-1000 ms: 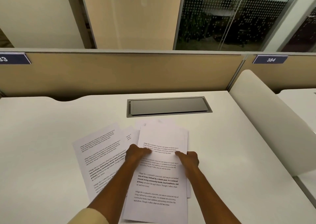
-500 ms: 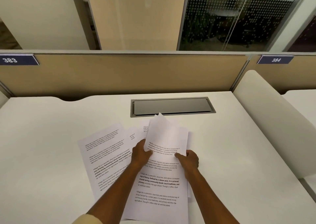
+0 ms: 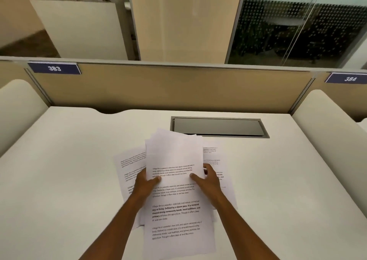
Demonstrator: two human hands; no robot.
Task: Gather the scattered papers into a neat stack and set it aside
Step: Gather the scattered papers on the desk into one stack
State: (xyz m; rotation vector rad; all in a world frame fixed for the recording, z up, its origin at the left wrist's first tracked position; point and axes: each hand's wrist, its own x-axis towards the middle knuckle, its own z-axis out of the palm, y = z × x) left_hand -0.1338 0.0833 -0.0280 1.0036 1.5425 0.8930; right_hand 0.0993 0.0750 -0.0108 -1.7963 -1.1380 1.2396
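Papers (image 3: 174,190) sit low over the middle of the white tabletop (image 3: 69,170), a loose bundle pinched at both side edges: left hand (image 3: 144,184) with thumb on top, right hand (image 3: 206,180) likewise. Its sheets are not squared; corners fan out at the far end. More sheets lie underneath, one to the left (image 3: 127,166), one to the right (image 3: 218,166). Lifting now risks leaving those behind, or a sheet sliding from the uneven bundle.
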